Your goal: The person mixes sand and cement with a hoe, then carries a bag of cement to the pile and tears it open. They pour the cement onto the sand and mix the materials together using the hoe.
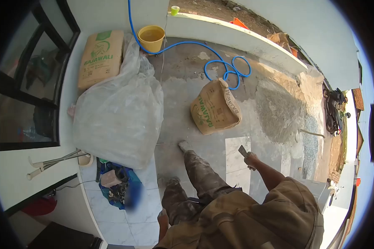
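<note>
My right hand (pixel 251 160) is closed around the handle of a scraper with a flat, dark blade (pixel 242 151), held out over the tiled floor. My left hand (pixel 163 216) hangs low beside my leg at the bottom of the view; its fingers are too small and partly hidden to make out. In front of my dusty shoes, an upright brown paper RAJAWALI sack (pixel 215 108) stands on the floor, its top folded over. Neither hand touches the sack.
Clear plastic sheeting (pixel 118 118) covers a pile at left, beside another RAJAWALI sack (pixel 100 58). A yellow bucket (pixel 151 39) and looped blue hose (pixel 220 62) lie beyond. Grey powder (pixel 276 110) is heaped at right. A blue bag of tools (pixel 119 186) sits near the wall.
</note>
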Demonstrator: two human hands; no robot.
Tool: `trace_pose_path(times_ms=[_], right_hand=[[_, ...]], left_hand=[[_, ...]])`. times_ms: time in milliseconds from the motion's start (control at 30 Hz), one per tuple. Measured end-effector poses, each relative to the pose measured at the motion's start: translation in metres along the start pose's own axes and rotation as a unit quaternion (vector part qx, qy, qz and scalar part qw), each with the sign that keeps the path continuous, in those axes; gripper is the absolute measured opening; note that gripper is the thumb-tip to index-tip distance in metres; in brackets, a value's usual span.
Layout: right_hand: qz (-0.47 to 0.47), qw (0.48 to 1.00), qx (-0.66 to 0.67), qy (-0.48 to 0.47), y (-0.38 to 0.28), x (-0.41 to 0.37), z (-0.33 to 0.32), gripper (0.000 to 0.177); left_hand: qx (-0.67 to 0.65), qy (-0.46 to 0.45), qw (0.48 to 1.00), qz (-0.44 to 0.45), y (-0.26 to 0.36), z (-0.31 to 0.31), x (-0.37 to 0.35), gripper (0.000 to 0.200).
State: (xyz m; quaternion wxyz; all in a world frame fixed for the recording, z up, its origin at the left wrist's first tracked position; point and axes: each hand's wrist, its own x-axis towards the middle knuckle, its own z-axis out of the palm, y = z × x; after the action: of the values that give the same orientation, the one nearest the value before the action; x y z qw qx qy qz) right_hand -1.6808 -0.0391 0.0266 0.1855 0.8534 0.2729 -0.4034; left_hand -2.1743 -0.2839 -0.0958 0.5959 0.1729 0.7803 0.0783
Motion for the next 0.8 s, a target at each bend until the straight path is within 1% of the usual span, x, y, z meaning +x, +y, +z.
trace_pose_path(times_ms=[33,67,100,167,200,233,267,300,333,367,400,433,467,533,600,633,733,767,800], right_hand=[[0.033,0.998,0.045,-0.014,0.034,0.002,-0.003,0.022],[0.045,0.995,0.089,-0.017,0.068,0.009,0.003,0.021],[0.044,0.992,0.115,-0.030,0.092,0.007,0.007,0.021],[0.059,0.979,0.193,-0.033,0.118,-0.009,0.007,0.021],[0.034,0.975,0.215,-0.037,0.147,0.018,0.029,0.021],[0.051,0.975,0.205,-0.064,0.173,0.044,0.047,0.020],[0.026,0.976,0.206,-0.059,0.180,0.051,0.045,0.022],[0.004,0.977,0.204,-0.054,0.187,0.051,0.040,0.024],[-0.048,0.978,0.203,0.009,0.203,0.070,0.052,0.025],[-0.045,0.966,0.253,-0.011,0.213,0.077,0.043,0.024],[-0.042,0.952,0.302,-0.031,0.212,0.079,0.022,0.023],[-0.042,0.934,0.351,-0.048,0.210,0.085,0.001,0.023],[-0.034,0.921,0.387,-0.036,0.212,0.096,-0.018,0.019],[-0.019,0.891,0.454,-0.018,0.213,0.114,-0.048,0.013],[-0.044,0.871,0.489,0.006,0.213,0.129,-0.080,0.011],[-0.057,0.863,0.502,0.015,0.213,0.134,-0.095,0.011],[-0.028,0.842,0.539,0.024,0.201,0.143,-0.134,0.019],[-0.025,0.842,0.538,0.023,0.198,0.143,-0.145,0.022],[-0.021,0.842,0.539,0.022,0.194,0.141,-0.153,0.025]], left_hand=[[-0.043,-0.026,0.998,-0.033,0.005,-0.007,-0.002,0.045],[-0.087,-0.050,0.993,-0.069,0.005,-0.013,0.002,0.040],[-0.074,-0.041,0.989,-0.120,0.008,-0.021,0.011,0.037],[-0.056,-0.011,0.973,-0.222,0.014,-0.037,0.044,0.031],[-0.025,-0.019,0.992,-0.119,0.024,-0.046,0.047,0.031],[-0.041,0.004,0.993,-0.108,0.042,-0.045,0.056,0.032],[-0.057,0.027,0.993,-0.096,0.075,-0.042,0.054,0.032],[-0.068,0.041,0.994,-0.081,0.112,-0.024,0.059,0.032],[-0.079,0.056,0.993,-0.071,0.147,-0.003,0.051,0.033],[-0.090,0.070,0.992,-0.063,0.184,0.020,0.039,0.033],[-0.059,0.065,0.996,-0.026,0.233,0.054,0.011,0.035],[-0.046,0.031,0.998,-0.003,0.268,0.085,0.004,0.037],[-0.035,-0.005,0.999,0.022,0.301,0.116,0.000,0.040],[0.047,-0.070,0.993,0.087,0.362,0.179,-0.008,0.042],[0.094,-0.116,0.976,0.160,0.414,0.235,-0.025,0.040],[0.103,-0.140,0.968,0.181,0.436,0.259,-0.036,0.039],[0.135,-0.181,0.951,0.210,0.475,0.298,-0.048,0.038],[0.147,-0.193,0.945,0.218,0.483,0.304,-0.045,0.038],[0.152,-0.192,0.947,0.207,0.487,0.303,-0.036,0.038]])
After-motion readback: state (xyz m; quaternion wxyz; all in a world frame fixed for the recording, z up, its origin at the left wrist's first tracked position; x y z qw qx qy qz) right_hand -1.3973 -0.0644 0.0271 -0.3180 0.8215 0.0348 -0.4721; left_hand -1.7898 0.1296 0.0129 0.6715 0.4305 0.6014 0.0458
